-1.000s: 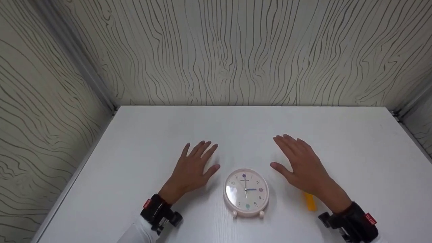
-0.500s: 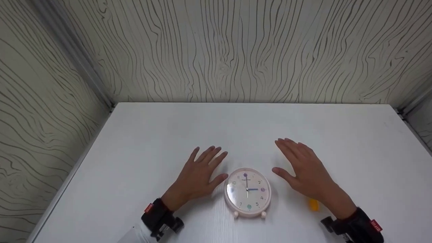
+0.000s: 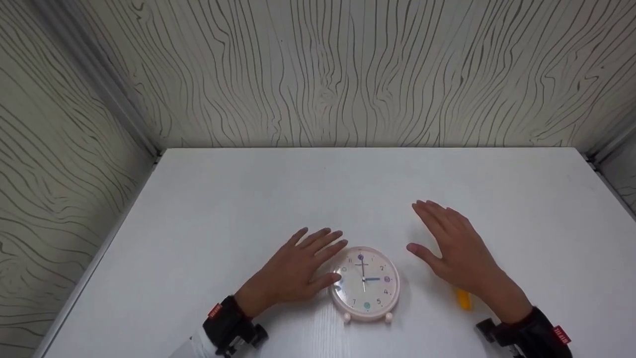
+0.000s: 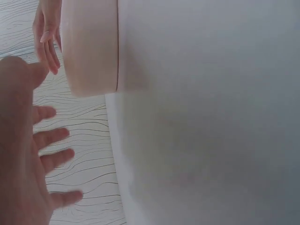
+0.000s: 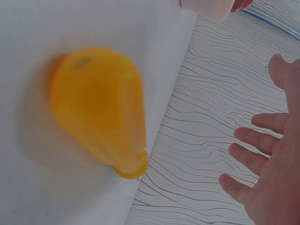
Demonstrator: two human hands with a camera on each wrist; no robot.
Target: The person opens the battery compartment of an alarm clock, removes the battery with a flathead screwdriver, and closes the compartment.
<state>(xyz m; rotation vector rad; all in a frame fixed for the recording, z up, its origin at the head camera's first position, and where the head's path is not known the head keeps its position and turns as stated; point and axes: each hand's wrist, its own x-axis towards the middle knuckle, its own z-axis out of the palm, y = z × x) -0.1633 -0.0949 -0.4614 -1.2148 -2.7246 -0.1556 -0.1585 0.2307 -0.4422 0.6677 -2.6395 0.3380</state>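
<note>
A round pale pink alarm clock (image 3: 365,284) lies face up on the white table (image 3: 318,189), its two small feet toward me. My left hand (image 3: 310,261) lies flat just left of it with straight fingers, and the thumb touches the clock's left rim. In the left wrist view the clock's side (image 4: 89,47) sits just beyond the spread left hand (image 4: 23,154). My right hand (image 3: 449,243) hovers open to the right of the clock, apart from it. A small yellow plastic object (image 3: 463,299) lies under the right wrist; it fills the right wrist view (image 5: 101,108) beside the open right hand (image 5: 272,178).
Wood-grain patterned walls (image 3: 348,74) close in the table at the back and on both sides. Both wrists wear black straps (image 3: 226,323).
My left hand has slid right toward the clock, and its thumb now reaches the rim. The right hand has barely moved.
</note>
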